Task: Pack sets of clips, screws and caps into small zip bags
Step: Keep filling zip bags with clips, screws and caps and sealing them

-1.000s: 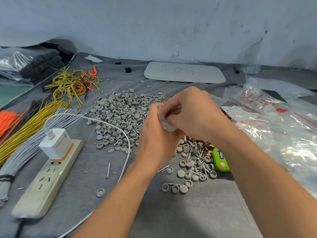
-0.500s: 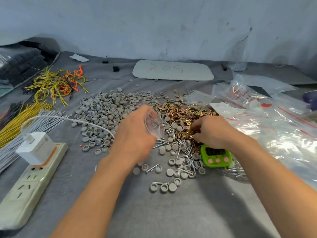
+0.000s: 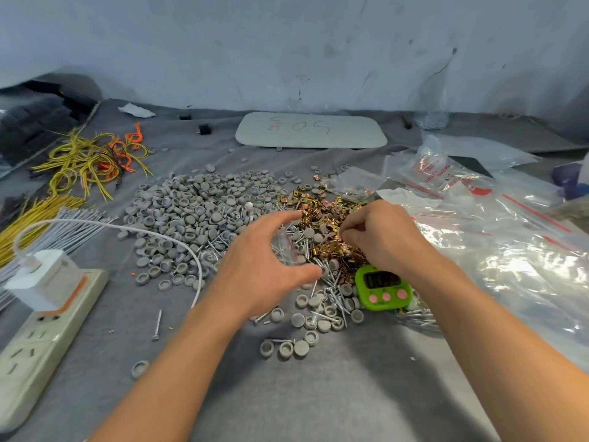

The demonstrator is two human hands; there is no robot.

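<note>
My left hand [image 3: 261, 263] holds a small clear zip bag [image 3: 287, 247] between its curved fingers and thumb, just above the table's middle. To its right, my right hand [image 3: 384, 239] has its fingertips curled down into the pile of gold-coloured clips [image 3: 322, 215] and pinches some of them. A broad heap of grey round caps [image 3: 197, 212] lies to the left of the clips. Silver screws [image 3: 330, 275] are scattered with loose caps in front of both hands.
A green timer [image 3: 382, 289] sits under my right wrist. Large clear bags [image 3: 510, 250] cover the right side. A power strip [image 3: 41, 339] with a white charger [image 3: 41, 279] and its cable lies at the left, with wire bundles [image 3: 89, 164] behind it. A white board [image 3: 310, 130] lies at the back.
My hands have parted. The right hand left the bag and went down to the clip pile. The left hand keeps the bag and has sunk toward the table.
</note>
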